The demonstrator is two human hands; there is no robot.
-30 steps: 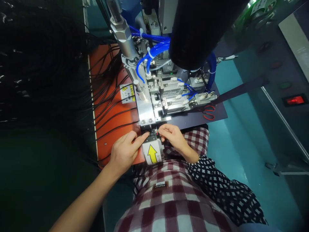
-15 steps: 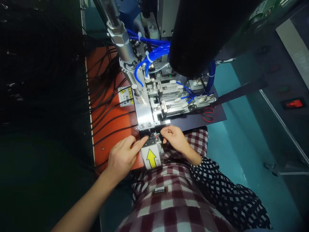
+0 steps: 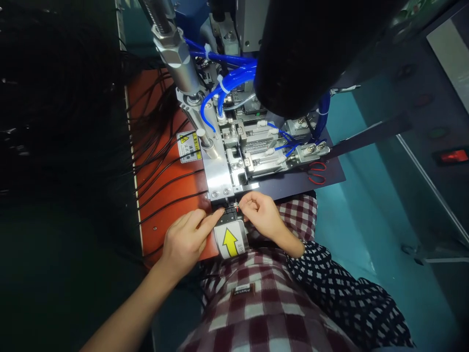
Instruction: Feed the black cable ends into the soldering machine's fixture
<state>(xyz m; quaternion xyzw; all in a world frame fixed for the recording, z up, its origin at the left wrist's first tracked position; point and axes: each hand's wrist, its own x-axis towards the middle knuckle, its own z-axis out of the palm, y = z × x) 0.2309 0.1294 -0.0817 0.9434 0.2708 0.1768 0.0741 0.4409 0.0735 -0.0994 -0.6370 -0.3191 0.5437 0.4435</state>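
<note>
My left hand [image 3: 186, 239] lies over the orange top. Its index fingertip and thumb are at the small black fixture [image 3: 227, 215], with the other fingers curled; whatever is under the fingertip is hidden. From the right, my right hand [image 3: 261, 214] pinches thumb against index finger on the tips of thin coloured wires [image 3: 236, 207] above the fixture. Red and white show there, but the ends inside the fingers are covered. A white label with a yellow arrow [image 3: 229, 240] sits just in front of the fixture.
Behind the hands stands a metal press [image 3: 218, 171] with pneumatic cylinders and blue air hoses [image 3: 238, 80]. Black cables [image 3: 172, 178] cross the orange top [image 3: 161, 210] on the left. Red-handled scissors [image 3: 317, 173] lie on the dark plate at right. A black cylinder [image 3: 293, 58] hangs overhead.
My right hand has moved slightly left, its pinched fingertips closer to the fixture and covering more of the wires. My left hand stays nearly still. The view has shifted slightly.
</note>
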